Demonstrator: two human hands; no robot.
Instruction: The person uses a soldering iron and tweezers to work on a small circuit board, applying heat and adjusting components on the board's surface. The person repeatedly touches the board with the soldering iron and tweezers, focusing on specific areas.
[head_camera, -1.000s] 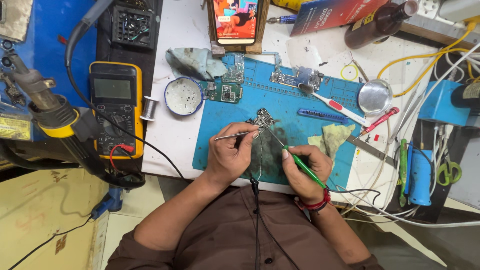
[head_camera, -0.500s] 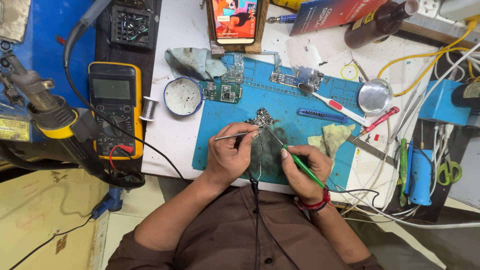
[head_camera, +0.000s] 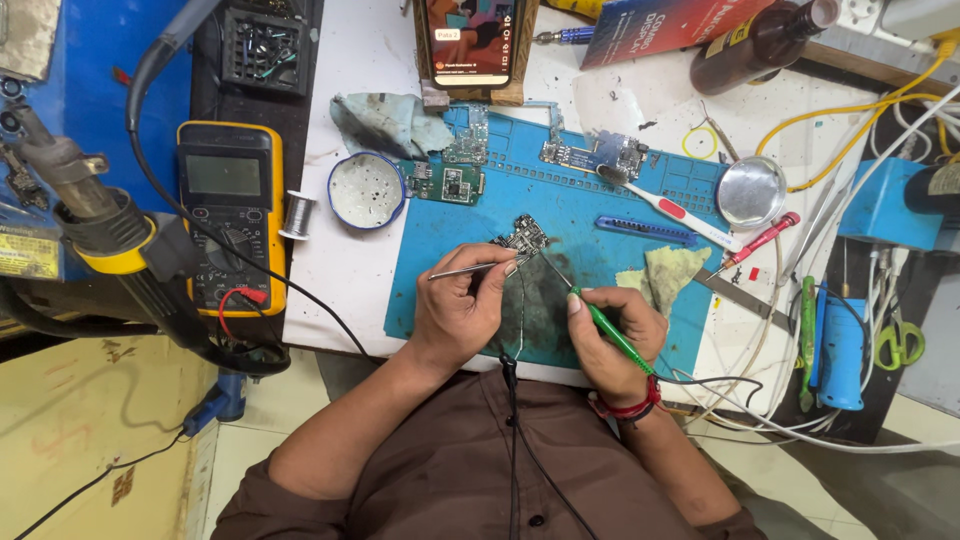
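A small dark circuit board (head_camera: 523, 238) lies on the blue work mat (head_camera: 470, 225). My left hand (head_camera: 458, 312) grips thin metal tweezers (head_camera: 470, 268), whose tips reach the board's near edge. My right hand (head_camera: 612, 338) holds a green-handled soldering iron (head_camera: 610, 327) like a pen, its metal tip slanting up-left to the board. A black cable runs from the iron off to the right.
A yellow multimeter (head_camera: 228, 212) and solder spool (head_camera: 297, 214) sit left of the mat, a round tin (head_camera: 366, 190) and other circuit boards (head_camera: 448, 183) above. A phone (head_camera: 470, 40) stands at the back. A toothbrush (head_camera: 655, 206), yellow cloth (head_camera: 672, 272) and cables lie to the right.
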